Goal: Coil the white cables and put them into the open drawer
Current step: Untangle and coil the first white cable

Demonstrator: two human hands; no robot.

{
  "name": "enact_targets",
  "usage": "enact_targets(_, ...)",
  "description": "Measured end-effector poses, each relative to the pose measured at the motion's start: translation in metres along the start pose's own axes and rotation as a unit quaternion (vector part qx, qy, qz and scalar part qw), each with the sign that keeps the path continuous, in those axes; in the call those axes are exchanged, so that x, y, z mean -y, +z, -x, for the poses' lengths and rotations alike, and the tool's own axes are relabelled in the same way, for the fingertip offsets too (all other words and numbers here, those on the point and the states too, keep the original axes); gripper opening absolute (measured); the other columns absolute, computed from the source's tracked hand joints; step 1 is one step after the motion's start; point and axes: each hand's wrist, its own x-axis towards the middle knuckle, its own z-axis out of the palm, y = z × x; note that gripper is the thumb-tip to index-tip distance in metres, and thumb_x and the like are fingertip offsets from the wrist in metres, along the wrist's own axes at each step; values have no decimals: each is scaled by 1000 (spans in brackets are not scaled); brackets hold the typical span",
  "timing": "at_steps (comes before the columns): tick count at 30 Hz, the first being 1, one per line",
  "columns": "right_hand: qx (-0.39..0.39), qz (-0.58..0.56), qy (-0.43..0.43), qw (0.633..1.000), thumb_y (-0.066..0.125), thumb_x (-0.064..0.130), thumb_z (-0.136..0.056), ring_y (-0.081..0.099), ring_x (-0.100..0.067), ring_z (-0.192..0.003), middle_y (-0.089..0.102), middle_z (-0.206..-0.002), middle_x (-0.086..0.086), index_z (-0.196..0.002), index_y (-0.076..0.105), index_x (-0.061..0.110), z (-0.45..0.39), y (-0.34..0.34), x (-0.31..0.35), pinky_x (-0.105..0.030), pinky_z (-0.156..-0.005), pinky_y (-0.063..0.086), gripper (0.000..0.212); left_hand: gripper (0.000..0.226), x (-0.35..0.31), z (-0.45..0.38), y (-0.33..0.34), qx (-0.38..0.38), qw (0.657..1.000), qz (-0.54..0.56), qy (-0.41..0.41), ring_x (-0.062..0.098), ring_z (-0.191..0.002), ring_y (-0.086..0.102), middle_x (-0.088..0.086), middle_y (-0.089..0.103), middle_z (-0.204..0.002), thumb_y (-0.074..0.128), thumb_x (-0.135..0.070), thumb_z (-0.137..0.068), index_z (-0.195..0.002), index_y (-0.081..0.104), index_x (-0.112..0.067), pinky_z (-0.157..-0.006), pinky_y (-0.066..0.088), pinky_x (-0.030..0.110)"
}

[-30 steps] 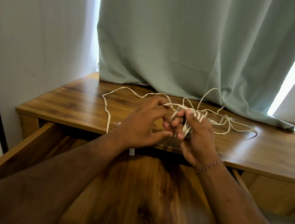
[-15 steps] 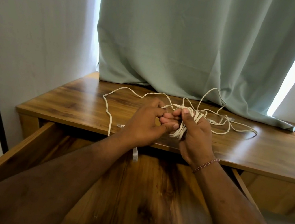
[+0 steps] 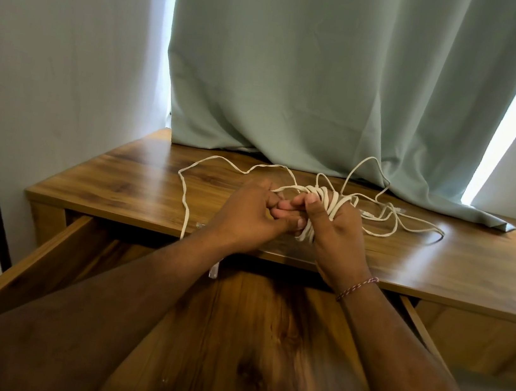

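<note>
so the right hand (image 3: 336, 229) had a bundle of white cable (image 3: 321, 204) wrapped round its fingers, several turns stacked up over the knuckles, fingers curled to keep the loops on. the left hand (image 3: 247, 217) was right against it, fingers curled and pinching the strand that fed in from the left, both hands held just above the front edge of the bench (image 3: 119, 182). the loose tail (image 3: 184, 191) ran in a big arc across the bench top and dropped over the front edge, with a small clear plug (image 3: 214, 270) dangling down over the open drawer (image 3: 262, 345). behind the right hand there was a messy heap of more white cable (image 3: 386, 213) near the curtain (image 3: 298, 85), couldn't tell if that was the same lead or a second one. stuff i'd worry about: the turns looked tight round the fingers, so sliding the coil off could make it spring apart. the dangling plug could snag on the bench edge as slack got pulled in. and that heap at the back looked knotty enough to drag along in one lump.
</note>
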Motion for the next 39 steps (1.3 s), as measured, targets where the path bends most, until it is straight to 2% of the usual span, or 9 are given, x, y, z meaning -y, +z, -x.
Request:
enact_targets(5,-17,203,-91,975,49,30,-107,76,-4,-86,80,-85,5,-94,77,17,-4,-2,2,-21,-76,60,34,27,-4,0,-3,23,998,40,-45,16,-91,61,5,67,-89,74,-43,-91,-82,82,-19,-81,49,38)
enact_targets(8,-25,234,-81,969,48,33,-108,76,-6,-84,80,-83,5,-95,77,14,-6,-6,-4,-30,-78,61,37,34,-4,1,4,11,999,3,-31,12,-80,59,4,64,-79,69,-47,-92,-74,79,-20,-73,49,37)
enact_targets(11,-48,183,-36,981,49,36,-106,78,-19,-78,79,-83,-3,-92,73,16,-8,-8,-11,-45,-74,63,35,47,6,1,8,-2,995,-93,47,6,-86,49,-3,57,-86,57,-63,-90,-81,74,-20,-71,43,30)
enact_targets(17,-21,31,71,997,43,26,-111,45,-16,-47,59,-66,-9,-86,64,10,-7,-13,-12,-27,-50,38,36,26,29,-7,-15,-51,962,-181,199,15,-104,47,-1,52,-108,61,-45,-88,-94,60,-20,-86,43,28)
enact_targets(22,-31,-134,144,980,41,25,-111,32,-11,-40,45,-61,-4,-80,56,8,-9,-13,0,-20,-41,27,38,25,49,-10,-23,-61,970,-203,122,20,-123,54,3,49,-135,64,-26,-85,-110,65,-20,-94,53,41)
enact_targets(25,-93,-167,170,967,42,25,-111,32,-10,-40,43,-60,-1,-81,55,10,-12,-23,-1,-19,-38,26,36,21,57,-10,-28,-81,981,-111,134,13,-135,51,2,46,-148,67,-12,-86,-106,74,-18,-99,54,39)
enact_targets(30,-210,-131,187,951,44,25,-110,32,-8,-42,42,-57,2,-80,54,13,-16,-44,-11,-18,-38,24,34,16,47,-13,-37,-149,979,27,133,8,-121,59,-2,60,-128,68,-8,-87,-97,77,-17,-92,56,31)
enact_targets(34,-224,-109,201,947,45,28,-110,35,-8,-44,45,-58,2,-85,55,12,-15,-50,-20,-18,-38,26,31,13,51,-18,-51,-25,980,-191,58,11,-89,62,-10,64,-93,63,-38,-85,-95,70,-33,-77,54,36)
enact_targets(39,-207,-85,203,953,46,28,-110,37,-10,-45,47,-59,1,-86,55,11,-15,-41,-23,-20,-39,30,30,42,47,-18,-80,258,909,-276,-176,14,-95,63,-9,66,-102,76,-66,-78,-101,64,-33,-88,57,40)
